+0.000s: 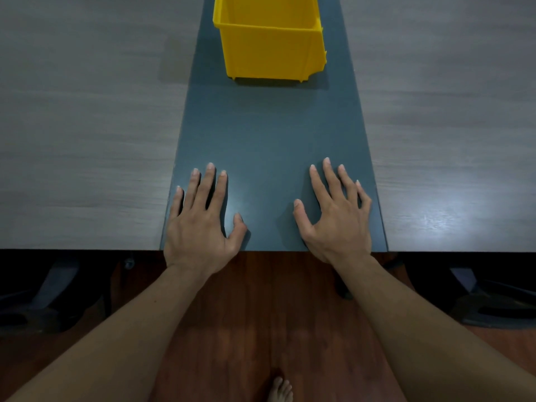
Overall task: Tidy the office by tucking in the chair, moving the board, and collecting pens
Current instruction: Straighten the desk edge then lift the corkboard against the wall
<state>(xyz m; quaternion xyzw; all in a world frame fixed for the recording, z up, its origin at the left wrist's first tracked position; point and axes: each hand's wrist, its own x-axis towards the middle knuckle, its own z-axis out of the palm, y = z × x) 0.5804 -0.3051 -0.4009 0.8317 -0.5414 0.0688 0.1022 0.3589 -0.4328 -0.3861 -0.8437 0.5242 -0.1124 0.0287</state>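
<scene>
Both hands lay flat and open on the flat dark grey-blue board (269,134), holding nothing. The left hand (200,221) and right hand (336,219) pressed near its close edge, on the grey wooden surface (87,140). Past the fingertips stood an open yellow plastic bin (269,50). It looked like the board step; next, probably a steady push or slide. No pens showed.

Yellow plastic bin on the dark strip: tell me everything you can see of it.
The yellow plastic bin is an open-topped rectangular tub with a thickened rim and small feet along its base. It stands upright on the dark grey centre strip of the table, far from the near edge. Its far end is cut off by the frame. The visible interior looks empty. Neither hand touches it.
</scene>
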